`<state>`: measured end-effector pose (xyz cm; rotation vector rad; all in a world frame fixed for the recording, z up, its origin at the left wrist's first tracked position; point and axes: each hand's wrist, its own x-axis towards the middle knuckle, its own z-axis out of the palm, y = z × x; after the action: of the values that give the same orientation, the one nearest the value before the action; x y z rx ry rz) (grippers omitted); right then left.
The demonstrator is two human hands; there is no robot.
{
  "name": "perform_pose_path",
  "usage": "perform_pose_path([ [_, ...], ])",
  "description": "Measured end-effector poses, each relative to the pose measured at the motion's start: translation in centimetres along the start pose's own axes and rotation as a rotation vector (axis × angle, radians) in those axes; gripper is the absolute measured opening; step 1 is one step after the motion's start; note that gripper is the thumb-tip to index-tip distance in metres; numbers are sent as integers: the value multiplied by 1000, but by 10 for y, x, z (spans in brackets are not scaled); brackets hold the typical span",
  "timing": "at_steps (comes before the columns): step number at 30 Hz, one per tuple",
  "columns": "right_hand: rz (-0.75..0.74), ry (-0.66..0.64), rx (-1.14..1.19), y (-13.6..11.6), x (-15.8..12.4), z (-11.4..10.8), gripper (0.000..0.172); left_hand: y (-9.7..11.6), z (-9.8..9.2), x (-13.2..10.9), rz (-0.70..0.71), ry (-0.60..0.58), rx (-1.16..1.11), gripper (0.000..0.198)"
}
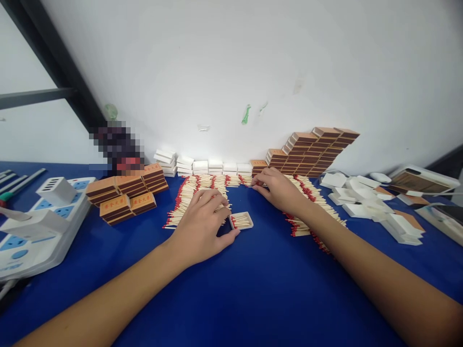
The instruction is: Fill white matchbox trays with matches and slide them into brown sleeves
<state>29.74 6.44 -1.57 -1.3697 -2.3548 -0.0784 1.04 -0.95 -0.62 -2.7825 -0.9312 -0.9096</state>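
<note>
My left hand [202,224] rests over a row of red-tipped matches [184,200], fingers curved and apart. Its thumb and index finger are at the left side of a small white matchbox tray [249,223], which lies on the table with some matches [241,220] inside. Farther back, my right hand [277,188] reaches to the matches in the middle, thumb and fingertips pinched together on a few of them. More matches [304,224] lie in rows beneath and beside my right forearm.
Brown matchboxes [311,154] are stacked against the wall at right, with others [126,193] at left. White trays [215,167] line the wall, and a loose heap of them [365,197] is at right. A power strip [47,217] with chargers occupies the left side of the blue table [231,289].
</note>
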Motion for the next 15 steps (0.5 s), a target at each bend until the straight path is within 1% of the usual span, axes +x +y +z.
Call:
perform_pose_path([
  [4,12,-31,29,2,1,0,14,0,0,0,-1,0,4,22],
  [7,6,-56,29,-1,0,-1,15,0,0,0,-3,-8,4,22],
  [11,3,-74,37,-10,-3,-7,17,0,0,0,1,-12,2,22],
  [15,6,-55,118,-24,-10,-19,16,0,1,0,-5,-15,-7,23],
])
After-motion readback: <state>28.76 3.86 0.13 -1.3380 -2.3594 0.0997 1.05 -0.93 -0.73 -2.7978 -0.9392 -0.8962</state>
